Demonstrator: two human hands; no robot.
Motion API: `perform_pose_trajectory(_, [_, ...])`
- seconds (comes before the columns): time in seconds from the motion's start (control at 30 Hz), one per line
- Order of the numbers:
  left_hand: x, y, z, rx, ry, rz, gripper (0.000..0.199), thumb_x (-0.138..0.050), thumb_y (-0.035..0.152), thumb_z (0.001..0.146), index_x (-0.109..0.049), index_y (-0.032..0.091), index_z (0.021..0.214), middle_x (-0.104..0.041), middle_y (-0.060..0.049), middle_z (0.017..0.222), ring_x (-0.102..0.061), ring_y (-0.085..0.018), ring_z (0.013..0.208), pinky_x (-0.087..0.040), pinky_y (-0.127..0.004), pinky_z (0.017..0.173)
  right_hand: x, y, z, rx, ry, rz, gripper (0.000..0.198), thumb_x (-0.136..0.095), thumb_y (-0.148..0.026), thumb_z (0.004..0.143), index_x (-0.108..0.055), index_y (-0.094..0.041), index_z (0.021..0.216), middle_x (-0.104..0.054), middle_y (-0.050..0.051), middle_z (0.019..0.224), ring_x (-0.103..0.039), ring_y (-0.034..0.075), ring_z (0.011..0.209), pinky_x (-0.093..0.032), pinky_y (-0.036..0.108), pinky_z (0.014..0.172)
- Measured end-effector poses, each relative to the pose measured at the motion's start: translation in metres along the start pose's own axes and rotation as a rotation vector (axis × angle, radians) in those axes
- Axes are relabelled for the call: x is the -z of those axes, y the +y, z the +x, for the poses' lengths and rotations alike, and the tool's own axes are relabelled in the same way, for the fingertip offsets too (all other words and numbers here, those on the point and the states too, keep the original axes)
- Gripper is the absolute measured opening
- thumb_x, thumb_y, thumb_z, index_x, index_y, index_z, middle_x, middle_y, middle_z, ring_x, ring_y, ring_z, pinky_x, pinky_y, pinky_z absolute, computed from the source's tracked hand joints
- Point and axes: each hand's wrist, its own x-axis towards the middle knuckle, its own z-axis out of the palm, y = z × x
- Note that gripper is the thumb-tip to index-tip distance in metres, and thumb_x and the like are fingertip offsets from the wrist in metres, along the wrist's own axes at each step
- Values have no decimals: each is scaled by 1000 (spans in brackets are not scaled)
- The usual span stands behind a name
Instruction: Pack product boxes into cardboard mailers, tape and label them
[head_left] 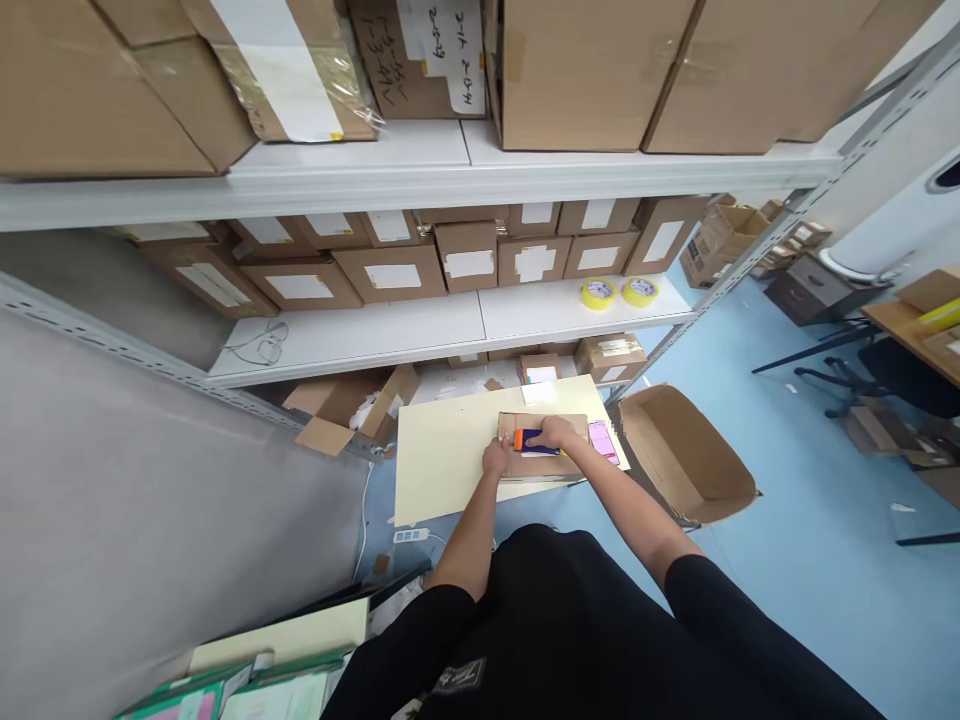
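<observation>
A small cardboard box (pixel 544 468) lies on the cream-coloured table (pixel 442 450) in front of me. My right hand (pixel 556 433) grips a dark blue and orange tool that looks like a tape dispenser (pixel 534 441), held against the box's top with its orange end pointing left. A bit of yellow shows at its right end. My left hand (pixel 495 457) is at the box's left edge, fingers bent against it; the fingertips are small and partly hidden. A phone with a pink screen (pixel 602 442) lies right of the box. Behind it rests a white paper (pixel 539 393).
Shelving with labelled cartons (pixel 394 276) rises beyond the table. Two yellow tape rolls (pixel 598 293) sit on its middle shelf (pixel 420 330). An open carton (pixel 686 455) stands right of the table, another open box (pixel 349 405) at the left. A power strip (pixel 411 536) lies on the floor.
</observation>
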Motion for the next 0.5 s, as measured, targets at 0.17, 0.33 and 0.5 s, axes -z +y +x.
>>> perform_pose_trajectory(0.17, [3,1,1,-13,3,19,62,-32,60,108,-67,14,132,-74,-20,132,-69,-31,124,-51,-35,96,21,84,-17,-8,-13,-34,70,-76,-76,77,-82,-14,109,-81,18,112,-77,30,100,-53,29,77])
perform_pose_trajectory(0.33, [6,3,1,-40,-2,16,59,-34,57,108,-70,15,130,-74,-19,132,-69,-31,125,-51,-35,98,46,211,-47,-147,11,-74,59,-77,-70,79,-83,-14,95,-80,18,102,-75,30,92,-51,31,72])
perform_pose_trajectory(0.5, [17,-6,4,-57,-4,-50,55,-41,55,107,-72,15,128,-74,-18,133,-68,-30,128,-50,-33,102,49,245,-66,-254,40,23,46,-86,-63,73,-82,-18,84,-79,10,87,-73,25,80,-50,29,70])
